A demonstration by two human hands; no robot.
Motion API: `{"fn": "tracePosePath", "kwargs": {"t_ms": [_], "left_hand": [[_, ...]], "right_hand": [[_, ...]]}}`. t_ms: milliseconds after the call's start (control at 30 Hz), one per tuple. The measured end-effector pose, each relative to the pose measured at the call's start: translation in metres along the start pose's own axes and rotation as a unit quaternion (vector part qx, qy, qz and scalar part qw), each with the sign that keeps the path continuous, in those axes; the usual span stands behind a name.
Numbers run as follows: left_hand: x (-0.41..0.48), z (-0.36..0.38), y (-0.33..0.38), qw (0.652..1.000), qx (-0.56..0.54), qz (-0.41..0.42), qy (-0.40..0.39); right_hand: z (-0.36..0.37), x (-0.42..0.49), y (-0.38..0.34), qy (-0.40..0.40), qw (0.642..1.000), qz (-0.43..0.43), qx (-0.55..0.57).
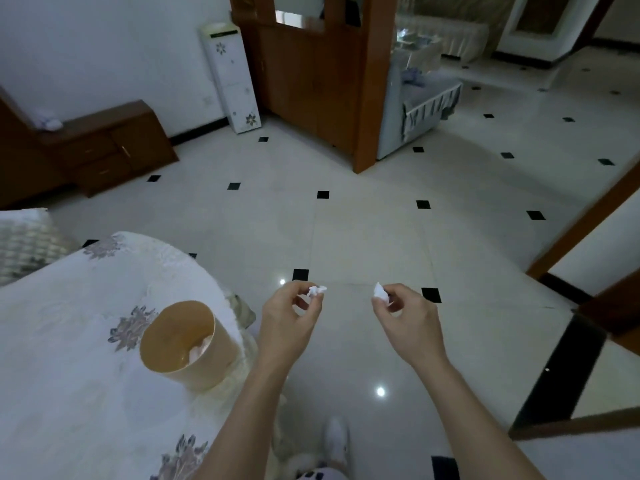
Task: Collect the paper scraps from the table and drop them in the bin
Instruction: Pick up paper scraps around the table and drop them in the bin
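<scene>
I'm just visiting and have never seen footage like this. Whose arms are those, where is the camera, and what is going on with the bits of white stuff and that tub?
There is no machine here: these are a person's two bare arms, filmed by one wide-angle camera worn on the head, looking forward and down. That is why the room bends at the edges. The left hand pinches a small crumpled paper scrap between fingertips, and the right hand pinches another scrap. Both hands are held out over the shiny tiled floor, not over the table. On the left is a table with a flowered white cloth. On it stands a tan round bin, open at the top, with some white paper already inside.
</scene>
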State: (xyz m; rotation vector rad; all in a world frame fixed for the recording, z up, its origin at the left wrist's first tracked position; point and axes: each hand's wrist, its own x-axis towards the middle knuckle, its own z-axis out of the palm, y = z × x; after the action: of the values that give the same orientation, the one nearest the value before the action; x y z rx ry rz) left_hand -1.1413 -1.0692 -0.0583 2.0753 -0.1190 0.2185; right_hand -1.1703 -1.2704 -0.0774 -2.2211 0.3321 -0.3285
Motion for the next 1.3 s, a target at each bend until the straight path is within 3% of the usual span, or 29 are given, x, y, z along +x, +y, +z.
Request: {"fn": "tracePosePath", "kwargs": {"t_ms": [467, 667, 900, 1100, 1300], "left_hand": [[0.206, 0.048, -0.033, 0.994, -0.053, -0.043, 0.083], [0.306, 0.021, -0.05, 0.986, -0.052, -0.061, 0.144], [0.347, -0.019, -0.087, 0.967, -0.017, -0.118, 0.225], [0.343, -0.063, -0.12, 0.922, 0.024, -0.197, 0.332], [0.304, -0.108, -0.126, 0.806, 0.1, -0.291, 0.505]], "right_hand": [[0.06, 0.229, -0.018, -0.064, 0.996, -0.054, -0.033], [0.111, 0.332, -0.069, -0.107, 0.99, -0.09, -0.025], [0.19, 0.382, -0.109, -0.214, 0.966, -0.146, -0.007], [0.282, 0.402, -0.164, -0.337, 0.915, -0.222, 0.021], [0.362, 0.378, -0.234, -0.505, 0.781, -0.366, 0.028]]}}
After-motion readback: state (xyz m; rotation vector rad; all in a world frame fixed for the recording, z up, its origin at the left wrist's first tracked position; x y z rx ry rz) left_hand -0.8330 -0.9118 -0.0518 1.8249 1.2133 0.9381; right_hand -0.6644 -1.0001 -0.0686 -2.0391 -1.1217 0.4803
